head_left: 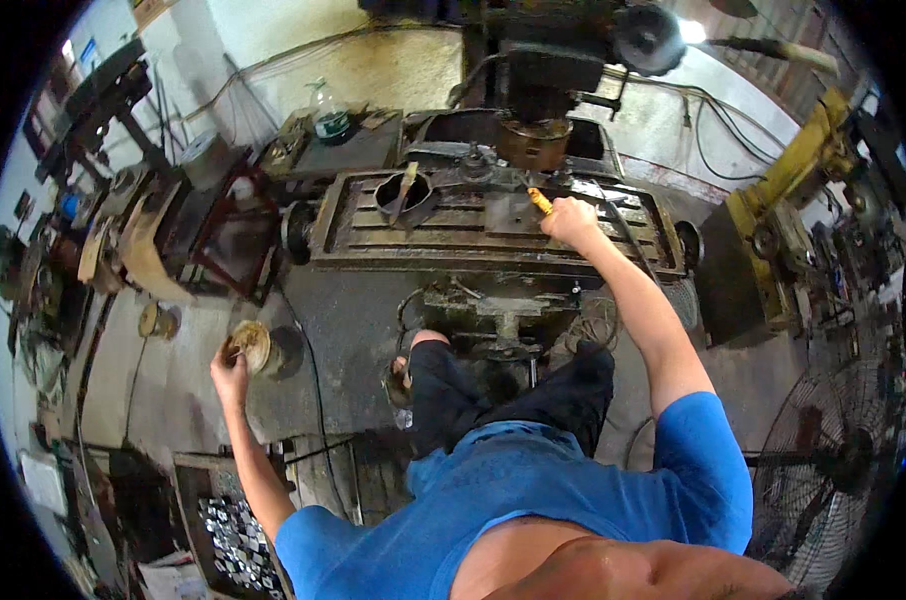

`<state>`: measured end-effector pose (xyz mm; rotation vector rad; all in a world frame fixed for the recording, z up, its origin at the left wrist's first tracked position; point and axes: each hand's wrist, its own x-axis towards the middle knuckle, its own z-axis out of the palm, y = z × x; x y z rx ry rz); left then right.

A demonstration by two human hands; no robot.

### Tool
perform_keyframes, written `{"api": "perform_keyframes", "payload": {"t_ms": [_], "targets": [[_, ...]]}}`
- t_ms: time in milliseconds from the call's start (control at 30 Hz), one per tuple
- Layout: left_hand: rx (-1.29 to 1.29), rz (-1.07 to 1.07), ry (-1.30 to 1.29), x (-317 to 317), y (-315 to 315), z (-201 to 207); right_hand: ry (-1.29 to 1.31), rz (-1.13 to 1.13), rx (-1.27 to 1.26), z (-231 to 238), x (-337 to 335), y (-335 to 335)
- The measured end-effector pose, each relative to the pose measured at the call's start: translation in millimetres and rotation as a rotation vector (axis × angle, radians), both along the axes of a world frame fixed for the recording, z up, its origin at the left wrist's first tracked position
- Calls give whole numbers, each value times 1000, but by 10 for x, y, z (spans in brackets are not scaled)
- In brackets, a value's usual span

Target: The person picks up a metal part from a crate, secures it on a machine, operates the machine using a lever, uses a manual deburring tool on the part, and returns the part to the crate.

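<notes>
My right hand (571, 222) is closed round a short yellow handle (540, 200), held over the slotted milling machine table (363, 245). The tool's far end reaches toward a clamped block below the machine head; its kind is unclear. Out to the left, my left hand (230, 376) has its fingers pinched together at the rim of a round tub (257, 345). Whatever lies between those fingers is too small to make out. On the machine table's left part stands a dark pot (418, 210) with a brush (407, 184) resting in it.
A crate of small metal pieces (241, 545) sits at lower left. A clear bottle (329, 112) stands on a bench behind. Low on the right is a caged fan (823, 470). Cables run over the floor, and a yellow machine (758, 240) rises at right.
</notes>
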<state>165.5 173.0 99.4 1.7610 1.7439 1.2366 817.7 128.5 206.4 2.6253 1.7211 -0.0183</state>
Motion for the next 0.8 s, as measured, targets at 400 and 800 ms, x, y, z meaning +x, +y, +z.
{"api": "perform_keyframes", "payload": {"t_ms": [400, 800], "targets": [[23, 752, -209, -2175, -2390, -172, 44, 478, -7, -348, 1442, -964], [-774, 957, 638, -2156, -2392, -279, 440, -43, 154, 254, -39, -1028]]}}
